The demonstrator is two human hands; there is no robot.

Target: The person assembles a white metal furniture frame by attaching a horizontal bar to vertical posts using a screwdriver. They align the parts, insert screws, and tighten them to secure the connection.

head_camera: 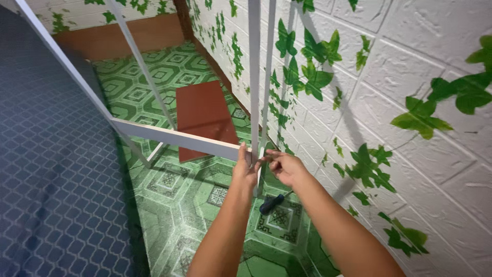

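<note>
**A:** Seen from above, going left to right: a dark blue patterned mat (51,169) covered the floor at nine o'clock, and a white metal frame (169,136) stood over green tiles (174,205). What did the left hand (246,168) have?

**B:** It was curled shut around the frame's upright post (254,77), right where the crossbar met it, near the centre of the view. The right hand (283,166), just beside it at three o'clock, was pinched nearly closed at the same joint; whatever small part sat between its fingertips was too small to make out.

**A:** And the tool?

**B:** A dark-handled screwdriver (271,203) lay on the tiles at six o'clock from the hands, untouched. A brown board (204,115) rested on the floor at eleven o'clock, under the frame.

**A:** Where did the risk lie?

**B:** In that joint, probably. If the left hand slackened, the crossbar could have sagged out of line and any fastener might have dropped onto the busy tile pattern, hard to find. The leaf-printed wall (389,87) stood close at three o'clock, so the right hand had little room. A foot could also have rolled the screwdriver.
</note>
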